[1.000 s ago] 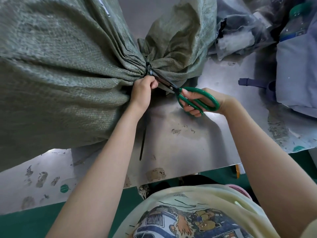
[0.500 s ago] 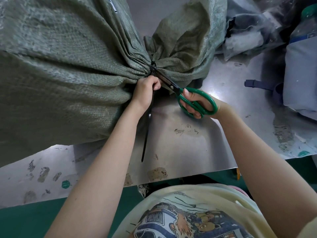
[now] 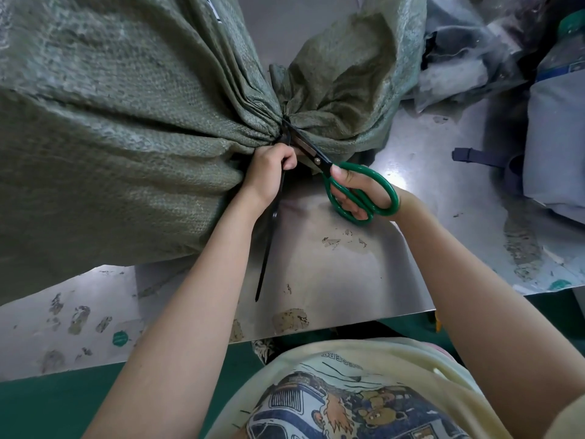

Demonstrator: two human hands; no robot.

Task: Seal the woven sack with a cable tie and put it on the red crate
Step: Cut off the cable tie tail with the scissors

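A large green woven sack (image 3: 104,137) lies on the steel table, its neck gathered tight at the middle. A black cable tie (image 3: 269,239) circles the neck and its long tail hangs down over the table. My left hand (image 3: 269,171) grips that tail just below the neck. My right hand (image 3: 356,193) holds green-handled scissors (image 3: 364,191), whose dark blades reach up to the tie at the neck. The sack's loose mouth (image 3: 348,74) fans out to the right of the tie. No red crate is in view.
The steel table (image 3: 332,280) has worn sticker marks and its front edge runs close to my body. Clear plastic bags (image 3: 468,52) and a grey fabric bag (image 3: 557,137) with a dark strap (image 3: 474,155) sit at the right. Green floor lies below the table.
The scissors' blades have stayed at the tie by the neck, and the handles look a little more closed. My left hand keeps its grip on the tail.
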